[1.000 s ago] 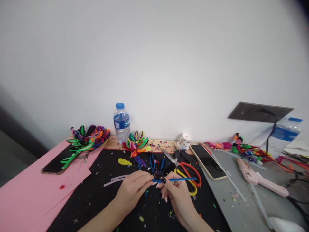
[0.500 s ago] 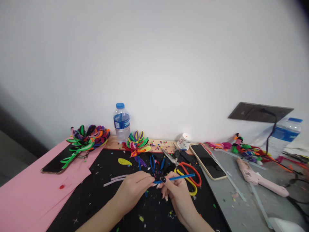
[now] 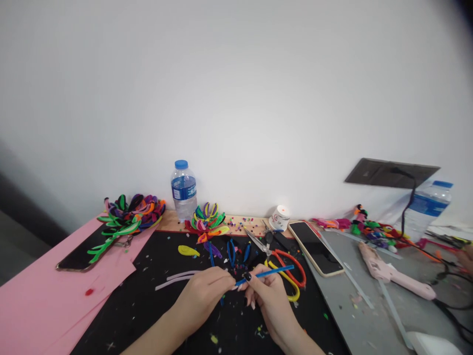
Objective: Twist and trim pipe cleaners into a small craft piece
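My left hand [image 3: 207, 296] pinches one end of a blue pipe cleaner [image 3: 275, 271] over the black mat [image 3: 148, 305]. Farther along it, my right hand [image 3: 268, 296] grips the same pipe cleaner between thumb and fingers, and its free end sticks out to the right. Just beyond my hands lie blue pipe-cleaner loops [image 3: 231, 252], a purple loop [image 3: 214, 249] and a yellow loop [image 3: 188, 251]. Pale lilac pipe cleaners [image 3: 173, 279] lie left of my left hand. Scissors [image 3: 286, 264] with red and yellow handles rest beyond my right hand.
A water bottle [image 3: 184, 192], a colourful pipe-cleaner flower [image 3: 207, 222] and a paper cup [image 3: 280, 218] stand along the wall. A phone [image 3: 316, 249] lies right of the scissors, then a pink glue gun [image 3: 395, 276]. Part of another person's hand [image 3: 466, 257] shows at the right edge.
The view has shifted slightly. Both hands keep hold of the blue pipe cleaner, with little change in grip. Part of another person's hand has come in at the right edge.
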Tool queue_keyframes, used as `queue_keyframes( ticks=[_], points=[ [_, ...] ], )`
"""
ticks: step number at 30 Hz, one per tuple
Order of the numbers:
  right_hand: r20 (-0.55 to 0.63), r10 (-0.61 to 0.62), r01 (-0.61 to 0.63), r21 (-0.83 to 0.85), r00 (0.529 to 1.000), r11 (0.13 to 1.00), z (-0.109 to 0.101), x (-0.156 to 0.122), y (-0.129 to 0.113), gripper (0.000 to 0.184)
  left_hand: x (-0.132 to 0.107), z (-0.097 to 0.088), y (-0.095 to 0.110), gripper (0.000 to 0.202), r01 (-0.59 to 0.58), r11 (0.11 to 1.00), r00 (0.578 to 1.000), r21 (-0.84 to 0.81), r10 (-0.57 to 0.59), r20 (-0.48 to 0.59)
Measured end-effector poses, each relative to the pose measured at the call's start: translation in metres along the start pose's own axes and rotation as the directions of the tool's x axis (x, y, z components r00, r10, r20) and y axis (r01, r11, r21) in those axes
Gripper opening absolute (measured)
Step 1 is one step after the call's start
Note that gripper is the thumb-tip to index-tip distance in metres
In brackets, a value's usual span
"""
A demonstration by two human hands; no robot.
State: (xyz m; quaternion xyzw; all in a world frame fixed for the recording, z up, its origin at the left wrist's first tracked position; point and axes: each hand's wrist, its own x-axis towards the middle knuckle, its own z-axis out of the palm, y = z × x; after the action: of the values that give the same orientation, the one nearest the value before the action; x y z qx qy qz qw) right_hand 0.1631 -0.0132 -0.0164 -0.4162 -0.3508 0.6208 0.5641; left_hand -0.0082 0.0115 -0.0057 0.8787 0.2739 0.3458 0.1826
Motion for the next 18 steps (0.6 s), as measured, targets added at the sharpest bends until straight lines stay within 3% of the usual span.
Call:
queue_keyframes(
  ticks=[2,4,7,9,14,16,18],
  points=[
    [0.006,-0.010,0.010,-0.006,1.000,1.000,0.000,0.000,0.000,0.023,0.001,0.002,0.002,0.022,0.079,0.994,0.995,-0.078,-0.084,-0.054],
    [0.009,-0.020,0.020,-0.014,1.000,1.000,0.001,-0.002,-0.001,0.021,0.004,0.003,0.004,0.018,0.222,0.953,0.966,-0.205,-0.243,-0.085],
    [0.016,-0.029,0.030,-0.042,0.999,0.999,0.003,-0.004,-0.002,0.019,0.009,0.006,0.008,0.014,0.434,0.781,0.869,-0.449,-0.494,-0.020],
    [0.014,-0.035,0.036,-0.084,0.999,0.996,0.004,-0.005,-0.003,0.018,0.012,0.008,0.010,0.014,0.508,0.630,0.797,-0.588,-0.602,0.044],
    [-0.020,-0.094,0.087,-0.246,0.995,0.965,0.007,-0.003,0.000,0.019,0.015,0.014,0.011,0.025,0.543,0.389,0.690,-0.744,-0.712,0.131],
    [-0.014,-0.116,0.107,-0.291,0.993,0.951,0.008,-0.003,0.001,0.020,0.014,0.015,0.010,0.028,0.551,0.354,0.668,-0.755,-0.730,0.145],
    [-0.001,-0.126,0.119,-0.312,0.992,0.943,0.009,-0.004,0.002,0.021,0.013,0.015,0.009,0.029,0.550,0.384,0.676,-0.742,-0.726,0.125]
  ],
)
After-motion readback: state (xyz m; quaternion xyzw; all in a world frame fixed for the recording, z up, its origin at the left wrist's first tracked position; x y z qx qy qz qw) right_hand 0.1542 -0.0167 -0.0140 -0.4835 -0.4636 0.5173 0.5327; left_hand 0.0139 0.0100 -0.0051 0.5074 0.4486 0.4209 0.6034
